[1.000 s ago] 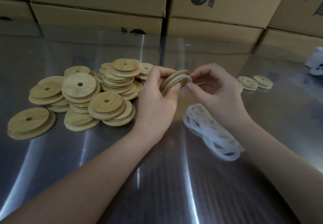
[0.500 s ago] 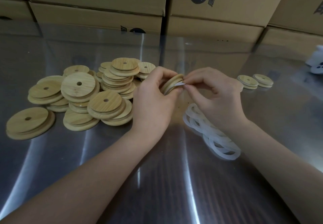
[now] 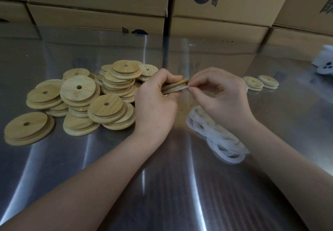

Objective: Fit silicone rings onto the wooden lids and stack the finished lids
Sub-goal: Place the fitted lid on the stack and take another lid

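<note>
My left hand (image 3: pixel 155 102) grips a round wooden lid (image 3: pixel 177 85) edge-on above the steel table. A white silicone ring (image 3: pixel 181 88) lies along the lid's lower rim, and my right hand (image 3: pixel 221 97) pinches that ring at the lid's right edge. A loose pile of bare wooden lids (image 3: pixel 100 97), each with a centre hole, lies to the left. A heap of white silicone rings (image 3: pixel 216 137) sits under my right wrist. Two lids with rings (image 3: pixel 260 83) rest side by side at the right.
The steel table (image 3: pixel 162 185) is shiny and reflective. Cardboard boxes (image 3: pixel 216 14) form a wall along its far edge. A white object (image 3: pixel 324 63) sits at the far right edge.
The ring stood out as a loop beside the lid; now it is drawn tight against the lid's rim. My right fingers have closed in on the lid's edge.
</note>
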`<state>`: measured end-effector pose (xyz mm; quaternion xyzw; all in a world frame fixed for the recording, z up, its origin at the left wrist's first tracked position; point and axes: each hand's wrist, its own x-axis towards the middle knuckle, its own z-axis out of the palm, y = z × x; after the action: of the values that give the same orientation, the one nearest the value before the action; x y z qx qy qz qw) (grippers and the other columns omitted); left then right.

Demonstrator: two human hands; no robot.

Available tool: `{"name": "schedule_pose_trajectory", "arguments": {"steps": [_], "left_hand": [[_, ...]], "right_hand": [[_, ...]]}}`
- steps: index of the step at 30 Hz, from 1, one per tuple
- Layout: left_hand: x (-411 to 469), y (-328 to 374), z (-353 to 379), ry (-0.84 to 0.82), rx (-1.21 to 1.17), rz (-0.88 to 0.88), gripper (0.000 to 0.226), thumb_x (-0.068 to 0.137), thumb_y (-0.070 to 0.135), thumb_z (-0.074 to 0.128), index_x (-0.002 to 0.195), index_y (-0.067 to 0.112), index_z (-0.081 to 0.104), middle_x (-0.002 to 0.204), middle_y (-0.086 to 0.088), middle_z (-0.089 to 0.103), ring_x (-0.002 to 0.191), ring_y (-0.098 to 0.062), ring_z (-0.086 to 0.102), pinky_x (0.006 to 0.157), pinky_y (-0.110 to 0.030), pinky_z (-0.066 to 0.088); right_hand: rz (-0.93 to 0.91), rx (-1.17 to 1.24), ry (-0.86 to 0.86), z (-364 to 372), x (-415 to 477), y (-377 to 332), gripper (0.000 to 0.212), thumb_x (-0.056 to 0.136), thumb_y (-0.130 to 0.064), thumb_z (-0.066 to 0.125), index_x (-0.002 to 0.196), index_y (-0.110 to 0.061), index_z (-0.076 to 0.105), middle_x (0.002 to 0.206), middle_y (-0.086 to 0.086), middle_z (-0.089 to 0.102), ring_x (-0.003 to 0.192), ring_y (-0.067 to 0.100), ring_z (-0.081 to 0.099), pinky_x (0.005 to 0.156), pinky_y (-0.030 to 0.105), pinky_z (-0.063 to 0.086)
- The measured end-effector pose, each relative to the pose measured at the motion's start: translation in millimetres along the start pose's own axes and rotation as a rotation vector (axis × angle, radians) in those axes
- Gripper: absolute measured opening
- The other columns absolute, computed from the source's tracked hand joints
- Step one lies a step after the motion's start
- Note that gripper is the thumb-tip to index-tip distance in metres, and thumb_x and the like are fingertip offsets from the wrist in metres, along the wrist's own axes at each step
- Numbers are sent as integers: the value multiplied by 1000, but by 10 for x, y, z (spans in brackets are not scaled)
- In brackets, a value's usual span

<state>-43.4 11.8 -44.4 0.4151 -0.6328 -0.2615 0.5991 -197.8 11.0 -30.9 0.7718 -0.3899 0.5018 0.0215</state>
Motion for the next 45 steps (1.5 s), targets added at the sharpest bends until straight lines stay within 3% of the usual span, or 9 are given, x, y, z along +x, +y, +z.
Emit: {"name": "schedule_pose_trajectory", "arguments": {"steps": [10,15,22,26,31,34,37,45], "left_hand": [[-12,-21,-13,-44,-40,-2,25,79,-5,73,90,18,68,92,10,72,92,-2,67,86,-29,55],[-9,0,-13,4,-76,14,29,81,2,74,89,25,58,87,8,67,86,-5,65,77,-20,51],[-17,1,-1,-17,-109,27,29,85,2,69,92,23,49,81,3,62,76,-9,62,68,-21,49],[12,10,-31,-58,-83,48,24,83,4,72,97,20,62,88,10,66,86,-5,64,77,-19,50],[33,17,-46,-44,-84,22,27,79,1,75,85,26,66,83,16,69,86,-2,67,79,-20,52],[37,21,-47,-36,-95,19,34,79,-4,73,82,29,65,86,15,71,89,-2,68,83,-26,55],[46,10,-42,-40,-98,5,29,79,-6,73,83,22,67,90,12,73,92,-4,69,86,-32,56],[72,-14,-33,-51,-163,-41,36,76,-13,71,76,22,64,92,8,73,94,-4,69,87,-24,54]], "right_hand": [[-40,-35,-69,-39,12,4,6,80,7,72,82,1,72,83,11,67,81,19,66,72,29,56],[8,-38,-29,-8,7,-33,7,82,4,71,88,-1,68,86,6,66,82,11,63,76,19,54],[39,28,-12,31,-15,-46,4,86,0,70,90,0,68,88,8,66,84,15,64,77,25,54],[-45,-23,0,27,-23,-32,2,87,0,68,89,0,69,88,9,66,84,16,63,76,25,53],[-100,-71,19,30,-34,2,3,85,5,68,85,2,68,85,11,67,82,20,64,73,34,55],[-101,-49,39,27,-26,7,5,83,4,69,84,0,68,84,9,68,81,18,65,73,32,56],[-48,-2,43,19,-16,10,5,82,2,69,83,-3,69,84,6,68,82,15,65,74,29,56],[20,28,22,-19,13,2,6,79,2,72,78,-3,69,81,6,68,80,12,65,74,19,52]]}}
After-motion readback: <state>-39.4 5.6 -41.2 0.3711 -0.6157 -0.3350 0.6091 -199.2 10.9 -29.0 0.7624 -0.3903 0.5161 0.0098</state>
